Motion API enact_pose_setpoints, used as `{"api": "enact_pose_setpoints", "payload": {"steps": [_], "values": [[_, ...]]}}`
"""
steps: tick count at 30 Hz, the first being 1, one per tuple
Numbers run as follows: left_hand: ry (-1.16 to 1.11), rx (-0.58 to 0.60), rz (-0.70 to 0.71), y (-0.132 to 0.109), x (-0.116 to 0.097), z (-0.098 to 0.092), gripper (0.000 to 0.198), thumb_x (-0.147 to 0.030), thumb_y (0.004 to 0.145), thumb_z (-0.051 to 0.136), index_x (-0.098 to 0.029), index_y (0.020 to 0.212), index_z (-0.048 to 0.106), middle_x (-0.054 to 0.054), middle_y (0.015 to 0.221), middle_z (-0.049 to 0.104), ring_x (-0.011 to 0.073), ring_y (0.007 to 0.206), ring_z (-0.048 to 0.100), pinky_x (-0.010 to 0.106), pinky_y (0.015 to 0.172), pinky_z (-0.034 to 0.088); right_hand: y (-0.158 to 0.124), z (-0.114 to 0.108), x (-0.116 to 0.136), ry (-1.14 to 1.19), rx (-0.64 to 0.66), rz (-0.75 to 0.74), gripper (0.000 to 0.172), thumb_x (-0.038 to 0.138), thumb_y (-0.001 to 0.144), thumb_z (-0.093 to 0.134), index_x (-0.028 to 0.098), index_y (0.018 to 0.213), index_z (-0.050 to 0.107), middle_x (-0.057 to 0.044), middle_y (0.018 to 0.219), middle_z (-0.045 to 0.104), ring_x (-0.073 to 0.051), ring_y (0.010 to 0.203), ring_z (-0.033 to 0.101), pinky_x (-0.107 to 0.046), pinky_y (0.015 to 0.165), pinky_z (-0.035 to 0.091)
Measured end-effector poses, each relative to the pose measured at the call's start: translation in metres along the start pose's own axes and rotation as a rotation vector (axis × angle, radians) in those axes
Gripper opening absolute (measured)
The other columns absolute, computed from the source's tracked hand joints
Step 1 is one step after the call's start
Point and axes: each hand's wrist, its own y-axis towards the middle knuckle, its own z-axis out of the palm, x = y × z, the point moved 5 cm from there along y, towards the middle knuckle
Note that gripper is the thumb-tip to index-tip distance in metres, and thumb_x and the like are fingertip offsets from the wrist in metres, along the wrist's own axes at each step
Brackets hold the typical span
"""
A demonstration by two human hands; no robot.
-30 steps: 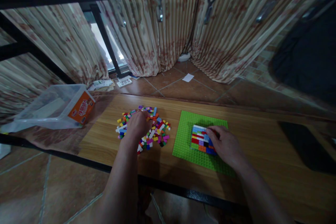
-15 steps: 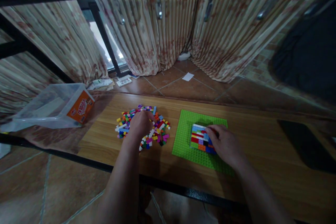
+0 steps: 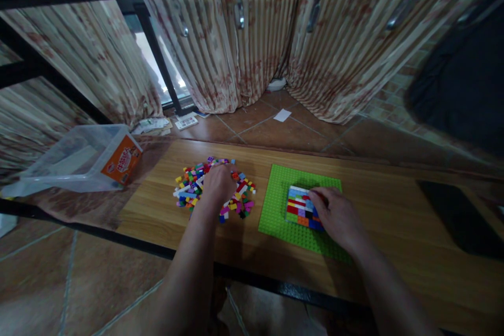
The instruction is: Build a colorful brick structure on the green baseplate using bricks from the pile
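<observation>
The left hand [image 3: 220,185] has slid toward three o'clock across the loose bricks [image 3: 244,187], so different ones lie beneath it; it is loosely curled, and whether it pinches one I cannot tell. The right hand [image 3: 336,216] stays half-closed on the block's [image 3: 301,209] three-o'clock side; flat and colour-striped, that lies over the studded green baseplate [image 3: 274,211] on the wood-grained tabletop [image 3: 378,205].

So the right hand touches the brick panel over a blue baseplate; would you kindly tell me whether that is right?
The baseplate is green, not blue, as the head view shows; the right hand does touch the brick panel over it.
</observation>
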Motion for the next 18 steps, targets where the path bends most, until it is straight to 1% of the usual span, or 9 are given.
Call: {"api": "enact_pose_setpoints", "payload": {"steps": [5,7,9,11,13,16,18], "values": [[0.060,0.005,0.004,0.000,-0.005,0.003,0.028,-0.015,0.083,0.049,-0.017,0.098,0.073,0.013,0.102,0.073,0.0272,0.104,0.065,0.033,0.091,0.048,0.000,-0.001,0.001,0.022,0.004,-0.011,0.040,0.044,0.094,0.038,0.017,0.098,0.067,-0.013,0.098,0.066,-0.025,0.089,0.063,-0.038,0.085,0.047],[0.050,-0.029,0.005,0.001,-0.003,-0.002,0.024,-0.017,0.084,0.051,-0.016,0.097,0.071,0.014,0.101,0.072,0.0278,0.103,0.065,0.034,0.089,0.048,0.001,-0.002,0.000,0.037,0.004,-0.019,0.040,0.043,0.094,0.037,0.017,0.096,0.067,-0.012,0.097,0.067,-0.025,0.089,0.063,-0.037,0.084,0.046],[0.000,-0.099,0.000,0.001,-0.002,-0.009,0.022,-0.020,0.084,0.052,-0.015,0.097,0.069,0.014,0.098,0.072,0.0272,0.098,0.066,0.033,0.086,0.048,0.001,-0.003,-0.001,0.064,-0.007,-0.021,0.042,0.041,0.096,0.033,0.018,0.094,0.067,-0.012,0.096,0.068,-0.024,0.090,0.063,-0.036,0.085,0.046],[-0.106,-0.164,0.030,0.000,-0.003,-0.015,0.021,-0.023,0.086,0.051,-0.015,0.096,0.068,0.011,0.092,0.072,0.0246,0.090,0.066,0.032,0.081,0.048,0.002,-0.004,-0.003,0.096,-0.020,-0.017,0.045,0.040,0.097,0.028,0.018,0.093,0.067,-0.012,0.096,0.069,-0.024,0.092,0.063,-0.037,0.086,0.046],[-0.257,-0.186,0.115,-0.002,-0.012,-0.016,0.021,-0.024,0.088,0.049,-0.015,0.095,0.067,0.009,0.088,0.071,0.0214,0.083,0.066,0.029,0.076,0.048,0.003,-0.005,-0.004,0.115,-0.038,-0.005,0.046,0.039,0.098,0.027,0.018,0.094,0.067,-0.012,0.096,0.069,-0.025,0.094,0.063,-0.037,0.088,0.045],[-0.495,-0.140,0.255,-0.010,-0.036,-0.007,0.022,-0.022,0.089,0.046,-0.015,0.095,0.066,0.006,0.086,0.070,0.0178,0.079,0.064,0.027,0.073,0.048,0.004,-0.008,-0.004,0.111,-0.070,0.016,0.045,0.038,0.098,0.028,0.018,0.092,0.067,-0.013,0.096,0.069,-0.026,0.094,0.063,-0.038,0.088,0.045],[-0.636,-0.077,0.290,-0.019,-0.054,0.005,0.023,-0.021,0.089,0.045,-0.016,0.096,0.066,0.005,0.084,0.070,0.0167,0.077,0.064,0.026,0.072,0.048,0.005,-0.011,-0.005,0.106,-0.108,0.045,0.043,0.037,0.097,0.029,0.018,0.090,0.068,-0.014,0.095,0.069,-0.026,0.092,0.063,-0.039,0.087,0.045]]}}
